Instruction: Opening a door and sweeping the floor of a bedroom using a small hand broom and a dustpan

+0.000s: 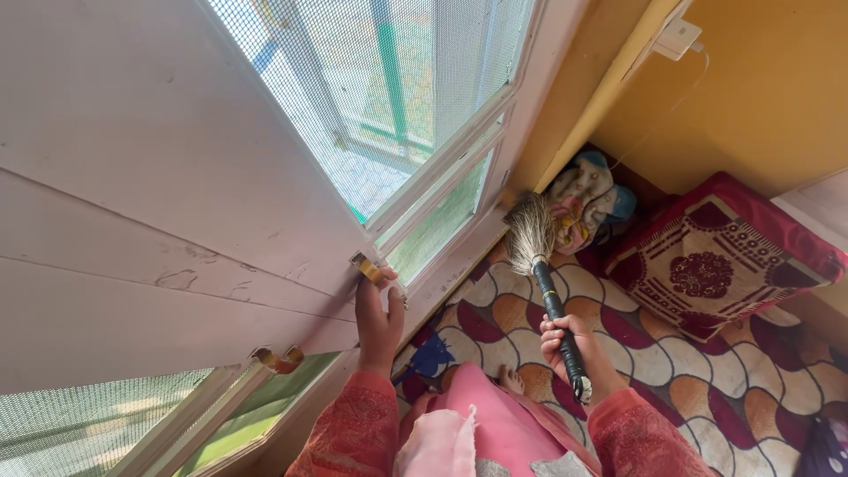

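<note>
My right hand [565,340] is closed around the black wrapped handle of a hand broom [546,274], low on the handle near its butt end, with the pale bristle head pointing up and away toward the bottom corner of the window frame [459,177]. The bristle tips sit just beside the lower sill; I cannot tell whether they touch it. My left hand [378,318] is raised with fingers pressed flat against the edge of the open wooden shutter [159,221], right below a small brass latch [367,267]; it steadies the panel, not gripping anything. I judge the broom light and easy one-handed: the handle looks stiff, and its wrap should give a non-slip hold, while the bristles look soft and springy and would splay under pressure. The present grip seems sound for sweeping; a hold nearer the head would give more control. The shutter looks heavier, rigid, with flaking paint. Below lie a patterned scalloped floor mat [707,389], a red cushion [715,256] and a bundle of cloth [587,199].
</note>
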